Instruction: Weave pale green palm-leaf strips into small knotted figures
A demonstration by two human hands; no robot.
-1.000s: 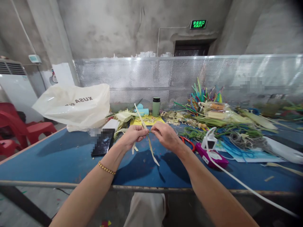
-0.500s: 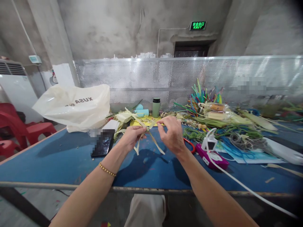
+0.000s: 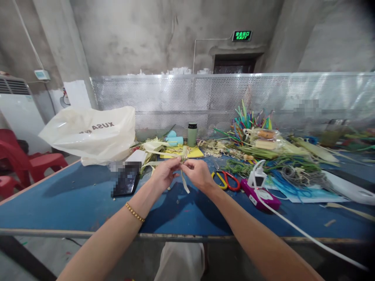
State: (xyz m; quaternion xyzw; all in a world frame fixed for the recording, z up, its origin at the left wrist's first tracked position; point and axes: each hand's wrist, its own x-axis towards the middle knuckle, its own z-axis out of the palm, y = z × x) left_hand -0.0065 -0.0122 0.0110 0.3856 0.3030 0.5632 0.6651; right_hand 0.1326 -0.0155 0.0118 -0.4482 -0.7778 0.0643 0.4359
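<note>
Pale, flat strips that look like dried plant leaf (image 3: 185,183) are between my two hands, over the middle of the blue table (image 3: 96,212). My left hand (image 3: 166,171), with a gold bead bracelet (image 3: 134,212) on the wrist, pinches the strips where they cross. Close against it, my right hand (image 3: 199,173) has its thumb and fingers closed on the same strips. One end hangs below the fingers and another stands up above them. The exact crossing is hidden by the fingertips.
Red and yellow-handled scissors (image 3: 231,180) lie right of my right hand, beside a purple power strip (image 3: 260,195) with a white cable. A phone (image 3: 127,180) and plastic bag (image 3: 90,132) are at left. Behind stand a green bottle (image 3: 192,134) and leaf piles (image 3: 258,151).
My right hand has moved left and down to meet my left hand, and its fingers have closed on the strips. More of the scissors now shows.
</note>
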